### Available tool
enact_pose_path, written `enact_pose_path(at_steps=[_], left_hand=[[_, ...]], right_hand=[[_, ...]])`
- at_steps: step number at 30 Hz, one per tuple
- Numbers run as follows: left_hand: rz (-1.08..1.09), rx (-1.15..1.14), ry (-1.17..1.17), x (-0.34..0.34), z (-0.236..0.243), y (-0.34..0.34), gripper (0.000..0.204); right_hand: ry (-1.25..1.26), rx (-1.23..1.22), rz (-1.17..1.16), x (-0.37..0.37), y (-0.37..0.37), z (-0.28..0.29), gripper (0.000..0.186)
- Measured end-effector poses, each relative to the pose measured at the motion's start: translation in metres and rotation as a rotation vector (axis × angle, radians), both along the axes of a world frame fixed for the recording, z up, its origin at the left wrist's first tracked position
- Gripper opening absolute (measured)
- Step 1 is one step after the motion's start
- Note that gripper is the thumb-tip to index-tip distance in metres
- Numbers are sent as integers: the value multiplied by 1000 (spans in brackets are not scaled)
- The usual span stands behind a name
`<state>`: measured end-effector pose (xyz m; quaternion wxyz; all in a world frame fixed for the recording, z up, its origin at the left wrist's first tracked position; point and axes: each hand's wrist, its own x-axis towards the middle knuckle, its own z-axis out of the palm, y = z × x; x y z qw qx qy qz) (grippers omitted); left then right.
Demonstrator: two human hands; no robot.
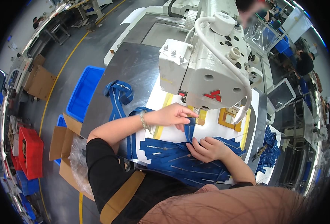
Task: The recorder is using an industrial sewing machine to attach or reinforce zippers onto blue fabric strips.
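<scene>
Near the middle of the view, a blue zipper strip [189, 131] hangs between a person's two bare hands. The left hand [172, 115] pinches its upper end, at twelve o'clock, thumb and fingers nearly together; the right hand [205, 149] holds it lower down, at about five o'clock, fingers curled in. A pile of blue strips [172, 158] spreads at six o'clock, and a white sewing machine head [213, 84] stands at one o'clock. The strip looks light and limp, likely stiffer along its teeth, and not fragile. Pinching the flat fabric at both ends should suit it, since a single hold would probably let it sag or twist.
</scene>
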<state>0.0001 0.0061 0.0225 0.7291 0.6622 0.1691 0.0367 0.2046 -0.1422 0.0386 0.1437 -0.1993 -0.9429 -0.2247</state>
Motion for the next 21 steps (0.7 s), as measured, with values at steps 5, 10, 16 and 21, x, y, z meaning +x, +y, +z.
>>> enact_pose_path(at_steps=[5,10,16,21], left_hand=[[-37,340,294,-28,15,49,39],[287,595,96,-42,-9,79,29],[406,1515,134,-40,10,59,23],[-248,942,49,-47,35,49,22]], right_hand=[[16,-107,-86,1,0,-2,32],[13,-128,-91,-1,3,-9,33],[133,-254,-63,-2,5,-9,33],[142,-260,-63,-1,7,-11,35]])
